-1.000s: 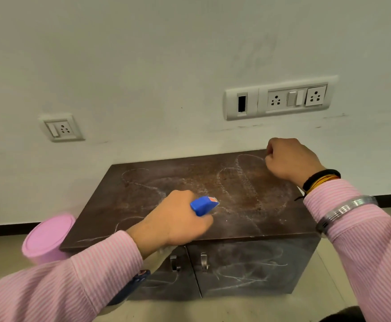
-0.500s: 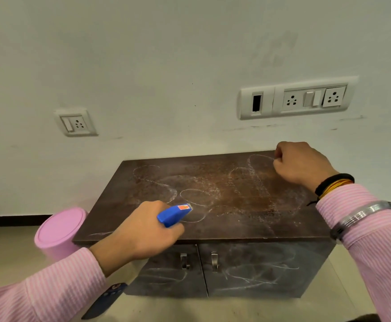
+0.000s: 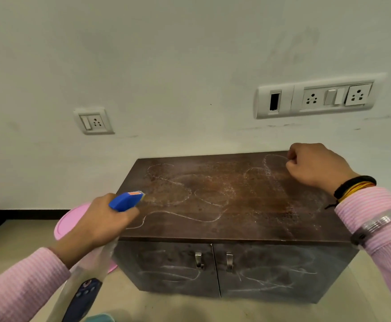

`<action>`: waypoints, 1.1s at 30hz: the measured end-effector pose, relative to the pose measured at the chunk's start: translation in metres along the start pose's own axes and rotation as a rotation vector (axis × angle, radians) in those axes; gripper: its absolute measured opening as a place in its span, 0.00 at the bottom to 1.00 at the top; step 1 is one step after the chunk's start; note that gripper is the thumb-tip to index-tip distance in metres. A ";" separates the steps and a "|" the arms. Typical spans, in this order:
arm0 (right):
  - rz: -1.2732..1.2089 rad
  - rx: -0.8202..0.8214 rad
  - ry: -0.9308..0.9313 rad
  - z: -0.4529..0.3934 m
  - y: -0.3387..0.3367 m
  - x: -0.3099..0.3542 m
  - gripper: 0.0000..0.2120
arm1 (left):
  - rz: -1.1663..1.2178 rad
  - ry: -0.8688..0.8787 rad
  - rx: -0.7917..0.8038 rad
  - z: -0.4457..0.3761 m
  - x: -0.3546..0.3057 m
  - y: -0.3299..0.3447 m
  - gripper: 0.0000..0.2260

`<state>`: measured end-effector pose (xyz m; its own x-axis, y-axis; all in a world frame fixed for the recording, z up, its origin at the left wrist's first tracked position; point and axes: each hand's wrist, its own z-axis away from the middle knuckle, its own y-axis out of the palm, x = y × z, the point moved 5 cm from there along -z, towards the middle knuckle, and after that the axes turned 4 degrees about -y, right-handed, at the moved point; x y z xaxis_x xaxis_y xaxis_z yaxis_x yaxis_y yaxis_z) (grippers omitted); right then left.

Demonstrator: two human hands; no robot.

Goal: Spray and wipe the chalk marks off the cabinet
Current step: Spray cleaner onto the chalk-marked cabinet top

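Two hands work at the cabinet (image 3: pixel 213 233): the left hand (image 3: pixel 101 223) grips a clear spray bottle (image 3: pixel 85 282), contents unclear, its blue nozzle (image 3: pixel 126 201) over the top's front-left corner. Looping chalk marks (image 3: pixel 185 217) cover the top and doors. At the back-right corner, the right hand (image 3: pixel 315 165) rests fisted.

Dark matt cabinet (image 3: pixel 224 231) top, rough and blotchy under powdery chalk marks (image 3: pixel 183 216); shiny metal handles (image 3: pixel 198 260); glossy blue plastic spray bottle (image 3: pixel 125 201) head.
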<state>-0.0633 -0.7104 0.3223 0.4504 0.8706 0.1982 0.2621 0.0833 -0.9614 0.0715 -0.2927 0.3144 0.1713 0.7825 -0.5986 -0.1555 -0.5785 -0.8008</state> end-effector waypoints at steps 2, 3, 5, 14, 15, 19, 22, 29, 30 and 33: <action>-0.001 -0.004 -0.001 0.001 -0.001 0.001 0.10 | -0.003 0.005 -0.001 0.005 0.007 -0.006 0.14; -0.002 -0.003 -0.001 0.002 -0.001 0.001 0.10 | 0.011 0.011 -0.005 0.007 0.011 -0.008 0.15; -0.003 0.007 -0.005 0.003 0.000 0.002 0.09 | 0.045 0.003 -0.027 0.014 0.021 -0.015 0.15; 0.000 0.034 -0.020 0.004 0.003 0.005 0.09 | 0.035 -0.132 -0.062 0.036 0.078 -0.039 0.11; -0.001 0.035 -0.024 0.004 0.003 0.006 0.09 | 0.036 -0.131 -0.046 0.041 0.080 -0.039 0.09; -0.012 0.046 -0.037 0.006 0.001 0.010 0.10 | 0.122 -0.074 -0.026 0.060 0.086 -0.036 0.10; -0.015 0.056 -0.060 0.011 0.001 0.015 0.10 | 0.232 0.014 -0.071 0.076 0.091 -0.027 0.07; -0.013 0.032 -0.116 0.017 0.000 0.023 0.10 | 0.397 0.057 -0.139 0.104 0.114 -0.008 0.09; -0.010 0.035 -0.118 0.018 0.000 0.025 0.10 | 0.396 0.070 -0.147 0.104 0.117 -0.006 0.05; 0.003 0.042 -0.132 0.023 0.002 0.027 0.12 | 0.372 0.081 -0.135 0.104 0.122 -0.004 0.04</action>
<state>-0.0704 -0.6758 0.3217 0.3342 0.9269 0.1710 0.2237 0.0982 -0.9697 -0.0080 -0.1716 0.2467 0.2048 0.4966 -0.8435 -0.0928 -0.8480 -0.5218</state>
